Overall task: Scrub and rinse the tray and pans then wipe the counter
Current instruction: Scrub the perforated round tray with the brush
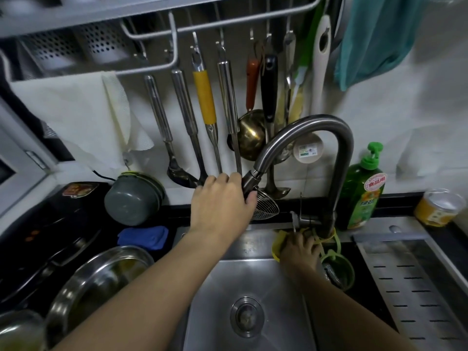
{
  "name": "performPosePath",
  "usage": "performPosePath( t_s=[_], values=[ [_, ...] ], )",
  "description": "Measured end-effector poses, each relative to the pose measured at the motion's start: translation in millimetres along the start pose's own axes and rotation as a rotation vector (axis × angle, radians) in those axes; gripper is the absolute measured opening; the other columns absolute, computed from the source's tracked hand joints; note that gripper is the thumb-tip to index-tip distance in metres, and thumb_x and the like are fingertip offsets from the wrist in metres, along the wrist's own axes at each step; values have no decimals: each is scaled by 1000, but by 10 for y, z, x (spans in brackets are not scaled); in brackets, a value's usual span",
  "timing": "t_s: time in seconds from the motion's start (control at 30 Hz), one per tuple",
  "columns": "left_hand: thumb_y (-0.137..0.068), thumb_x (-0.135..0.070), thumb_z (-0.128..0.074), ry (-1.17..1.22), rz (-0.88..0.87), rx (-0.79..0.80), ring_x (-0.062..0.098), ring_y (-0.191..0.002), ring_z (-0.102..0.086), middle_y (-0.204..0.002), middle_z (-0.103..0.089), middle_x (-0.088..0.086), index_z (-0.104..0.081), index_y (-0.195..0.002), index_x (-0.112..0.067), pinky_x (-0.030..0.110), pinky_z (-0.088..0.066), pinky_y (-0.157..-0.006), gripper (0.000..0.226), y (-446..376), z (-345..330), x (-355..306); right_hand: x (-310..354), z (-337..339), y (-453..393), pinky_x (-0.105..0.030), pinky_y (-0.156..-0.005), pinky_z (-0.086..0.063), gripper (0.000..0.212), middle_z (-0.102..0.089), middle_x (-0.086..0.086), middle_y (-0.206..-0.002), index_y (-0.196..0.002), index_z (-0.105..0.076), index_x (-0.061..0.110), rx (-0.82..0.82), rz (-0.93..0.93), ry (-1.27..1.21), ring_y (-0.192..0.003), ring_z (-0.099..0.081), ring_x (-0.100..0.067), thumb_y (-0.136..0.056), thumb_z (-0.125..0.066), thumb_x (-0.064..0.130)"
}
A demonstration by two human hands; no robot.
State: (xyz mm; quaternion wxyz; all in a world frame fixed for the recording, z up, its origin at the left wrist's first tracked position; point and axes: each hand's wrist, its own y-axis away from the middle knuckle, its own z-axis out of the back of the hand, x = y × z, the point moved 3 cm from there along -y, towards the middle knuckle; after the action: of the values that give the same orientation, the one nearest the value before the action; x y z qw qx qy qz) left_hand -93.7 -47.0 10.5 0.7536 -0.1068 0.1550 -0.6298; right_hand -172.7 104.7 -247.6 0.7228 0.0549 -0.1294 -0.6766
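Observation:
My left hand (222, 203) grips the spray head of the curved steel faucet (304, 127) above the steel sink (253, 279). Lower down, my right hand (300, 250) reaches into a yellow holder (276, 245) hanging at the faucet's base; its fingers are partly hidden there, so whether it holds anything cannot be made out. A round steel tray (101, 279) with oily residue sits on the counter left of the sink. A dark pan (38, 269) lies beside it on the black stove. No water runs from the faucet.
Ladles and utensils (202, 110) hang on the wall rack behind the faucet. A green soap bottle (362, 191) stands at the right. A grey pot (131, 198) and blue cloth (144, 236) sit at back left. A perforated steel drain tray (415, 287) lies at the right. A teal towel (374, 36) hangs above.

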Motion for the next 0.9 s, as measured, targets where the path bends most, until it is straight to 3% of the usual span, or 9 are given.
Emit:
performPosePath(
  t_s=[0.17, 0.43, 0.57, 0.67, 0.73, 0.8, 0.9],
  values=[
    [-97, -57, -51, -12, -13, -12, 25, -102, -61, -103, -67, 1, -61, -109, -20, 43, -52, -86, 40, 12, -21, -8, 39, 19, 128, -56, -121, -11, 67, -20, -8, -159, -157, -19, 14, -52, 112, -31, -147, -12, -41, -95, -42, 22],
    [-101, -58, -47, 7, -16, -48, 23, -89, -65, -94, -67, 0, -62, -100, -17, 40, -52, -78, 44, -36, -90, -151, -44, 364, 354, -34, -105, -39, 73, -26, -5, -154, -156, -28, 13, -169, 383, -253, -131, -46, -29, -88, -54, 6],
    [-99, -58, -51, 66, 33, -12, 23, -95, -64, -100, -68, -1, -63, -105, -18, 41, -52, -80, 43, -98, -24, -190, -327, 582, 541, -39, -93, -50, 72, -34, -10, -152, -153, -37, 14, -229, 475, -305, -122, -56, -35, -86, -61, 7],
    [-96, -54, -61, 147, 78, -73, 22, -106, -54, -116, -58, 1, -57, -125, -20, 38, -52, -86, 44, 137, 91, -223, -626, 882, 873, -34, -87, -52, 62, -32, -2, -152, -153, -37, 23, -227, 505, -344, -119, -57, -25, -95, -58, 19],
    [-96, -44, -66, 324, 95, -127, 14, -107, -49, -118, -50, -3, -56, -126, -23, 29, -47, -87, 38, 525, 68, -340, -800, 1054, 1073, -28, -85, -52, 52, -31, 3, -150, -149, -41, 26, -238, 510, -365, -114, -59, -20, -99, -52, 23],
    [-100, -32, -63, 649, 193, 118, 10, -99, -55, -106, -58, -10, -64, -105, -25, 24, -45, -78, 8, 834, -120, -601, -966, 1179, 1179, -21, -81, -46, 49, -29, 7, -149, -150, -41, 27, -246, 485, -365, -110, -58, -15, -101, -49, 21],
    [-104, -21, -58, 1262, 510, 613, 18, -82, -65, -80, -71, -2, -69, -87, -18, 32, -51, -74, 21, 849, -481, -1124, -1126, 1332, 1246, -24, -80, -51, 49, -30, 8, -145, -149, -41, 28, -274, 513, -353, -107, -60, -17, -102, -50, 23]
  ],
)
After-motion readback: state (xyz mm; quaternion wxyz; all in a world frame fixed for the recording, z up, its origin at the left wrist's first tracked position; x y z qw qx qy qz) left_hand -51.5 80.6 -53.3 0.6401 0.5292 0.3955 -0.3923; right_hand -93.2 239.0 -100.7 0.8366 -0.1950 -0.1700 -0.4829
